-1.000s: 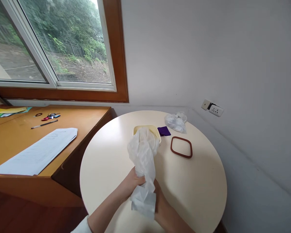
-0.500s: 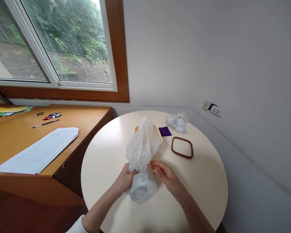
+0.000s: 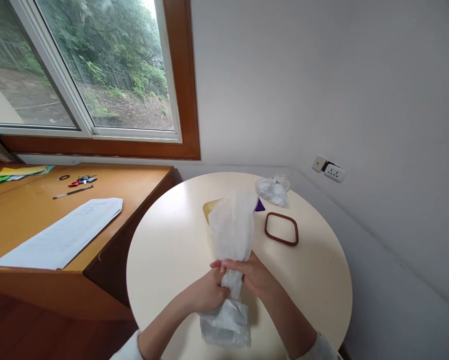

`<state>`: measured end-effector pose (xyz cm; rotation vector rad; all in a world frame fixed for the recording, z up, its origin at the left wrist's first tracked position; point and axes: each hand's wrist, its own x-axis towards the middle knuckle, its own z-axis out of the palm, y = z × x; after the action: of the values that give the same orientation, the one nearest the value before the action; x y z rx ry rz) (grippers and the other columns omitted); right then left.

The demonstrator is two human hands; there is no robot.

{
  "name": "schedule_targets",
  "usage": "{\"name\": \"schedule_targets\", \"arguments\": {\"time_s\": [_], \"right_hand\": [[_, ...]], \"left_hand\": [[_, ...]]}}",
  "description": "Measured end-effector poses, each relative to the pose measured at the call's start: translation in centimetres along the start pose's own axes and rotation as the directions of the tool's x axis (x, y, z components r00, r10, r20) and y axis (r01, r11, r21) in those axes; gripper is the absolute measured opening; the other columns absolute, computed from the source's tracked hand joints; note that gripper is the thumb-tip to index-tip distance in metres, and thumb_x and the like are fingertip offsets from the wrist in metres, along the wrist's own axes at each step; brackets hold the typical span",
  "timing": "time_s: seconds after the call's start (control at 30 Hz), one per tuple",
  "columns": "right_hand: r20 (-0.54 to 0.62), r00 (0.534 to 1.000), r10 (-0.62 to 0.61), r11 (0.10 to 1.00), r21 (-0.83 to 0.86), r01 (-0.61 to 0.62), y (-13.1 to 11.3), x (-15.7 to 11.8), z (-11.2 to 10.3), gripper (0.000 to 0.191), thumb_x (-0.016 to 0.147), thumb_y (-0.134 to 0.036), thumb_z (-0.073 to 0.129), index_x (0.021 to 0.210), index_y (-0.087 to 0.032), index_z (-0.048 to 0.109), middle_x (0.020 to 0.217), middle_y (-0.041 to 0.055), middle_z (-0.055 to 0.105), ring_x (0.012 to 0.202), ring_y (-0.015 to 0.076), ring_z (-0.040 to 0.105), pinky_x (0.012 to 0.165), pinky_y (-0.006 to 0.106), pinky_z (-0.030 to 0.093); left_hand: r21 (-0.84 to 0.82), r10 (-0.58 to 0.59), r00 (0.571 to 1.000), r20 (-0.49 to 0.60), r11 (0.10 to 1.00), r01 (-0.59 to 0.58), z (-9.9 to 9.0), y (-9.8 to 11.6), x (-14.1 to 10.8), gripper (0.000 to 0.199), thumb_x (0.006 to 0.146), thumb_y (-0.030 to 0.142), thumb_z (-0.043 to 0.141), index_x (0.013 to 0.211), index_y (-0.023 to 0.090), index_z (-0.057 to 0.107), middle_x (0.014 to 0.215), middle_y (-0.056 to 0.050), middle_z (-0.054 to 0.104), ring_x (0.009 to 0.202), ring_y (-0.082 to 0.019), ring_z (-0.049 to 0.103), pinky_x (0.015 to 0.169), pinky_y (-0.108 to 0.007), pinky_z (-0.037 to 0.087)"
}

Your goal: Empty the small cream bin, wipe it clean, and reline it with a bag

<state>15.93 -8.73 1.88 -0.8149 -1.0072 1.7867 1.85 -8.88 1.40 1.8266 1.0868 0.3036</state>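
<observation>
Both hands are closed around the gathered middle of a white plastic bag (image 3: pixel 234 225). My left hand (image 3: pixel 209 290) grips its narrowed neck from the left, while my right hand (image 3: pixel 256 272) wraps it just above, fingers and thumb pressed on the plastic. The bag's upper part stands up loosely; its lower end hangs toward me, bulging, with contents I cannot make out. Behind it is a pale yellow container (image 3: pixel 210 206), mostly hidden. A dark purple cloth (image 3: pixel 260 205) peeks out to the right of the bag.
On the round cream table (image 3: pixel 160 240) lie a brown rounded-square frame (image 3: pixel 281 242) at right and another crumpled plastic bag (image 3: pixel 273 190) at the back. A wooden desk (image 3: pixel 134 175) to the left bears papers (image 3: pixel 63 232), a pen (image 3: pixel 72 192) and keys (image 3: pixel 82 181).
My right hand, open beside the bag before, has closed on its neck. The bag has shifted right and toward me, covering more of the purple cloth and showing the container's left side.
</observation>
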Motion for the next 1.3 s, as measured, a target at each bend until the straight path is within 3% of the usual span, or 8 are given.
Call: {"name": "schedule_targets", "arguments": {"time_s": [0.07, 0.17, 0.23, 0.33, 0.73, 1.07, 1.2, 1.3], "right_hand": [[0.012, 0.998, -0.064, 0.997, 0.048, 0.064, -0.4, 0.3, -0.1, 0.027, 0.064, -0.029, 0.072, 0.048, -0.016, 0.053, 0.048, -0.0021, 0.051, 0.059, 0.0123, 0.053, 0.077, 0.031, 0.042], [0.007, 0.988, -0.157, 0.968, 0.201, 0.153, -1.0, 0.9, -0.5, 0.017, 0.067, -0.026, 0.070, 0.061, -0.018, 0.056, 0.040, -0.0116, 0.031, 0.040, 0.0038, 0.027, 0.066, 0.026, 0.041], [-0.020, 0.977, -0.213, 0.936, 0.281, 0.210, -1.5, 1.3, -1.0, 0.013, 0.070, -0.024, 0.069, 0.073, -0.019, 0.057, 0.041, -0.0141, 0.023, 0.039, 0.0032, 0.013, 0.058, 0.023, 0.038], [-0.047, 0.955, -0.292, 0.900, 0.325, 0.291, -2.4, 1.7, -1.8, 0.014, 0.074, -0.021, 0.066, 0.068, -0.019, 0.054, 0.041, -0.0139, 0.018, 0.040, 0.0039, 0.009, 0.054, 0.021, 0.035], [-0.125, 0.895, -0.429, 0.738, 0.523, 0.427, -3.4, 1.8, -3.9, 0.015, 0.073, -0.029, 0.063, 0.079, -0.022, 0.051, 0.051, -0.0104, 0.024, 0.044, 0.0056, 0.025, 0.057, 0.023, 0.037], [-0.333, 0.851, -0.406, 0.568, 0.637, 0.521, -4.9, 1.4, -4.6, 0.016, 0.070, -0.024, 0.064, 0.077, -0.020, 0.049, 0.056, -0.0108, 0.044, 0.048, 0.0030, 0.041, 0.061, 0.022, 0.040], [-0.423, 0.816, -0.393, 0.554, 0.600, 0.577, -5.3, 1.1, -5.2, 0.019, 0.066, -0.017, 0.065, 0.078, -0.020, 0.050, 0.059, -0.0105, 0.047, 0.050, 0.0027, 0.045, 0.061, 0.022, 0.041], [-0.441, 0.799, -0.409, 0.571, 0.560, 0.601, -5.6, 0.9, -5.8, 0.019, 0.069, -0.016, 0.066, 0.076, -0.019, 0.049, 0.052, -0.0125, 0.039, 0.045, 0.0014, 0.040, 0.058, 0.020, 0.039]], "left_hand": [[-0.027, -0.014, 1.000, 0.009, 1.000, 0.014, 0.0, -0.1, 0.1, 0.020, 0.063, 0.011, 0.040, 0.079, 0.016, 0.050, 0.083, -0.003, 0.055, 0.076, -0.016, 0.050, 0.066, -0.024, 0.040], [-0.102, -0.023, 0.999, 0.040, 0.994, 0.027, 0.1, -0.2, 0.4, 0.006, 0.062, 0.012, 0.038, 0.064, 0.018, 0.039, 0.064, 0.003, 0.043, 0.060, -0.010, 0.038, 0.055, -0.022, 0.034], [-0.147, 0.012, 0.999, 0.040, 0.989, -0.006, 0.2, -0.4, 0.6, 0.005, 0.062, 0.013, 0.037, 0.063, 0.018, 0.037, 0.062, 0.004, 0.038, 0.058, -0.010, 0.033, 0.054, -0.022, 0.030], [-0.181, 0.054, 0.998, 0.034, 0.982, -0.047, 0.2, -0.9, 0.7, 0.006, 0.064, 0.013, 0.035, 0.064, 0.018, 0.038, 0.062, 0.004, 0.037, 0.059, -0.010, 0.032, 0.054, -0.022, 0.028], [-0.084, 0.060, 0.998, 0.015, 0.995, -0.059, -0.8, -1.8, 0.1, 0.007, 0.067, 0.014, 0.034, 0.066, 0.017, 0.040, 0.063, 0.003, 0.038, 0.058, -0.010, 0.031, 0.051, -0.021, 0.026], [0.003, 0.085, 0.995, 0.053, 0.996, -0.085, -1.4, -2.0, -0.1, 0.010, 0.074, 0.018, 0.035, 0.070, 0.018, 0.045, 0.067, 0.004, 0.046, 0.060, -0.010, 0.037, 0.053, -0.020, 0.030], [0.033, 0.095, 0.993, 0.065, 0.995, -0.097, -1.4, -2.2, -0.3, 0.010, 0.072, 0.016, 0.036, 0.071, 0.018, 0.046, 0.067, 0.004, 0.048, 0.062, -0.010, 0.038, 0.054, -0.019, 0.031], [0.073, 0.095, 0.994, 0.058, 0.992, -0.099, -1.5, -2.3, -0.5, 0.011, 0.070, 0.016, 0.036, 0.072, 0.018, 0.047, 0.069, 0.003, 0.050, 0.062, -0.011, 0.040, 0.055, -0.019, 0.032]]}}
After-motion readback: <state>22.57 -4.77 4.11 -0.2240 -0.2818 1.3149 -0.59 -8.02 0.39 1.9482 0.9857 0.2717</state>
